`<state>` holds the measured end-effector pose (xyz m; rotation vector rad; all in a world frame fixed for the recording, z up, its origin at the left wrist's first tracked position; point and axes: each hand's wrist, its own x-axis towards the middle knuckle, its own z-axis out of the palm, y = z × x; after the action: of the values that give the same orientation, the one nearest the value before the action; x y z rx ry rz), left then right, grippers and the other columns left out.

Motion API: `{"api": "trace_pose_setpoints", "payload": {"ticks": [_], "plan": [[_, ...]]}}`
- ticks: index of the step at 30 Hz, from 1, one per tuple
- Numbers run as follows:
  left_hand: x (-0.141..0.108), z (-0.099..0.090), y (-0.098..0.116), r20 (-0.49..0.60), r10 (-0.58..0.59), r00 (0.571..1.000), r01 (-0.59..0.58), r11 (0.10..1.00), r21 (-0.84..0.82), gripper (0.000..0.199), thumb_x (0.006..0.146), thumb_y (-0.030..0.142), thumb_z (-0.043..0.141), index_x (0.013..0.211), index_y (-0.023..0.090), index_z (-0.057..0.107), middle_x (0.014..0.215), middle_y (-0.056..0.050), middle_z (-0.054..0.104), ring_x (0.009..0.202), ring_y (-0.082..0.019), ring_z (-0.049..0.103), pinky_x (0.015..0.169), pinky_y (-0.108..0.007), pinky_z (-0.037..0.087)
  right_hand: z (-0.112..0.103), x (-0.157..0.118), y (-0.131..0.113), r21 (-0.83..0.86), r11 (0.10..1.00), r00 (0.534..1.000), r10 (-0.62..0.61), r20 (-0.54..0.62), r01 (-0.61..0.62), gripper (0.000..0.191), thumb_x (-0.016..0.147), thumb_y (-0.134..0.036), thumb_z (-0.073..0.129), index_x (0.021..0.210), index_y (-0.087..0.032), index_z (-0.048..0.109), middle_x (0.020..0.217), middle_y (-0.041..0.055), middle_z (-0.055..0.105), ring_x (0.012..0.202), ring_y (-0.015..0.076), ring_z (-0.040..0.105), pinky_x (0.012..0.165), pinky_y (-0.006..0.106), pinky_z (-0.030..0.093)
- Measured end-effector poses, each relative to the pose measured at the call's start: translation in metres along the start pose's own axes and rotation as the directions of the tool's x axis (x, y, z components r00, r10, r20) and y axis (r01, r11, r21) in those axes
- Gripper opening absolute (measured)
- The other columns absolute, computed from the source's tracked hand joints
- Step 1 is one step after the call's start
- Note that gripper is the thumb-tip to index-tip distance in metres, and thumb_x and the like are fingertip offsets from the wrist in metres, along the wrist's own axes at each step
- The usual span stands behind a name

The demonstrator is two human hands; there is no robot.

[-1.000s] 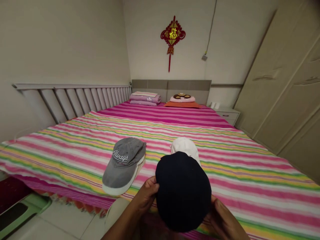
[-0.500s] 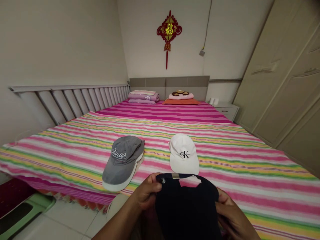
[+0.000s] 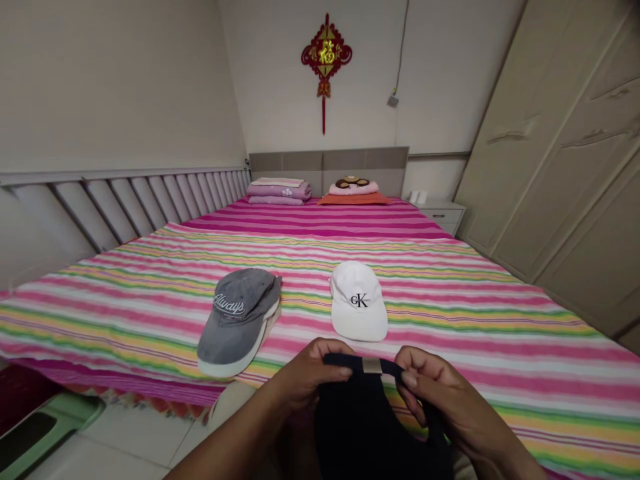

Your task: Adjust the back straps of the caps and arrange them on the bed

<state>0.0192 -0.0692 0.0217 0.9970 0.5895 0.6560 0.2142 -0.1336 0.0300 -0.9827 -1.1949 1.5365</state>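
A dark cap (image 3: 370,427) is held low in front of me, its back strap with a metal clasp (image 3: 371,365) at the top. My left hand (image 3: 313,377) pinches the strap's left end. The strap's right end is between the fingers of my right hand (image 3: 440,393). Beyond them a white cap (image 3: 357,300) with dark "CK" letters lies on the striped bed. To its left a grey cap (image 3: 237,320) with white lettering rests over another light cap, which shows only at the edge.
The striped bedspread (image 3: 450,320) spreads across the bed. Folded purple bedding (image 3: 280,192) and a pink-and-orange pile (image 3: 353,193) stand by the headboard (image 3: 365,163). A green stool (image 3: 65,420) is at lower left; a nightstand (image 3: 443,215) stands at the right.
My right hand has moved from the dark cap's right side up and inward to its strap. The cap has turned slightly, and the whole view has shifted a little.
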Motion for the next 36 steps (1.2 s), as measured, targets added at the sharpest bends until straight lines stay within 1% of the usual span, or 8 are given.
{"api": "trace_pose_setpoints", "payload": {"ticks": [2,4,10,13,17,22,28,36], "plan": [[-0.003,0.004,0.006,0.041,-0.008,0.999,0.003,0.993,0.122,0.027,0.05,0.022,0.076,0.073,0.013,0.066,0.062,0.001,0.06,0.054,-0.006,0.05,0.054,-0.017,0.035,0.003,-0.001,-0.003,-0.032,0.999,1.0,0.004,0.009,-0.003,0.026,0.073,-0.039,0.06,0.066,-0.017,0.048,0.047,-0.0055,0.046,0.04,0.0049,0.034,0.04,0.017,0.026],[-0.005,0.008,0.01,0.091,-0.027,0.995,0.013,0.988,0.152,0.024,0.053,0.021,0.074,0.075,0.013,0.066,0.064,0.0,0.06,0.055,-0.006,0.049,0.054,-0.017,0.034,0.006,-0.001,-0.005,-0.055,0.999,1.0,0.001,0.002,-0.001,0.027,0.072,-0.04,0.06,0.066,-0.017,0.048,0.045,-0.0067,0.042,0.04,0.0047,0.032,0.039,0.017,0.024],[-0.007,0.015,0.005,0.069,-0.071,0.995,0.071,0.997,-0.005,0.028,0.046,0.021,0.076,0.07,0.011,0.067,0.059,0.0,0.058,0.054,-0.008,0.049,0.054,-0.018,0.033,0.008,0.001,-0.01,-0.15,0.989,1.0,0.007,0.018,-0.005,0.033,0.069,-0.046,0.059,0.065,-0.016,0.049,0.046,-0.0089,0.031,0.04,0.0039,0.02,0.038,0.019,0.013],[-0.006,0.014,-0.002,0.102,-0.111,0.989,0.115,0.993,-0.032,0.029,0.046,0.023,0.076,0.071,0.011,0.067,0.059,-0.001,0.058,0.053,-0.008,0.049,0.052,-0.019,0.033,0.007,0.002,-0.009,-0.224,0.975,0.999,-0.001,0.038,0.01,0.034,0.069,-0.046,0.06,0.062,-0.015,0.05,0.046,-0.0082,0.031,0.041,0.0042,0.021,0.039,0.02,0.014],[-0.003,0.012,-0.011,0.131,-0.098,0.986,0.108,0.992,-0.065,0.028,0.048,0.022,0.077,0.071,0.01,0.067,0.058,-0.001,0.058,0.05,-0.006,0.048,0.05,-0.018,0.032,0.008,0.002,-0.009,-0.216,0.976,0.999,-0.008,0.042,0.017,0.032,0.07,-0.044,0.059,0.06,-0.016,0.048,0.047,-0.0077,0.033,0.043,0.0047,0.022,0.04,0.02,0.016],[-0.002,0.014,-0.016,0.086,-0.051,0.995,0.057,0.996,-0.072,0.028,0.047,0.023,0.078,0.07,0.01,0.067,0.057,-0.001,0.059,0.048,-0.006,0.049,0.049,-0.017,0.033,0.011,0.001,-0.009,-0.168,0.986,0.999,0.004,0.039,0.003,0.031,0.07,-0.042,0.06,0.06,-0.016,0.048,0.048,-0.0083,0.031,0.043,0.0048,0.021,0.041,0.019,0.019],[-0.001,0.016,-0.019,0.033,-0.079,0.996,0.081,0.994,-0.072,0.025,0.045,0.022,0.078,0.064,0.011,0.066,0.053,0.0,0.058,0.044,-0.006,0.047,0.045,-0.017,0.032,0.014,0.002,-0.008,-0.153,0.988,0.998,0.02,0.055,-0.012,0.031,0.069,-0.042,0.06,0.06,-0.016,0.048,0.048,-0.0079,0.033,0.043,0.0049,0.023,0.041,0.019,0.02],[0.001,0.014,-0.019,0.008,-0.058,0.998,0.059,0.986,-0.153,0.02,0.045,0.017,0.075,0.06,0.011,0.063,0.054,-0.001,0.059,0.046,-0.007,0.049,0.047,-0.018,0.034,0.011,0.006,-0.006,-0.146,0.988,0.999,0.049,-0.012,-0.051,0.031,0.067,-0.044,0.06,0.059,-0.017,0.046,0.044,-0.0098,0.028,0.04,0.0044,0.017,0.039,0.019,0.014]]}}
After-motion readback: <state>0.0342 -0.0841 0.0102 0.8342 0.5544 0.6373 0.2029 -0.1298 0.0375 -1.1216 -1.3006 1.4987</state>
